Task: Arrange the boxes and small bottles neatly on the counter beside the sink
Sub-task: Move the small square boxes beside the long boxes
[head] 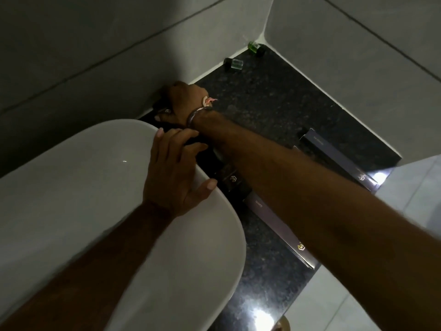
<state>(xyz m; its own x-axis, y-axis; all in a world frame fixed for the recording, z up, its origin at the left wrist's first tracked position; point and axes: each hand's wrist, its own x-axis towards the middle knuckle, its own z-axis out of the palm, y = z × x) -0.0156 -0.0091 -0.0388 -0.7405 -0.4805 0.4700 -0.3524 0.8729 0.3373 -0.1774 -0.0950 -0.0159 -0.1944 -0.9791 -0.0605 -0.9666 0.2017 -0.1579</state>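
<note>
Your right hand (176, 101) at back wall behind sink (71, 187), fingers closed on small dark box (167, 111). Your left hand (174, 168) rests on sink rim, fingers loosely spread, gripping nothing clearly. Two small bottles (233, 63) lie in far bench (274, 103) corner; long purple boxes (274, 223) lie nearer.

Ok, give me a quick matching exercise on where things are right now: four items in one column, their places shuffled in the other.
Items:
1. green bottle
2. clear bottle
3. left hand
4. right hand

Places:
A. resting on the sink rim
B. in the far corner where the walls meet
C. lying on its side along the back wall, short of the corner
D. reaching to the wall behind the sink, on a dark box

Pairs: 1-B, 2-C, 3-A, 4-D
</note>
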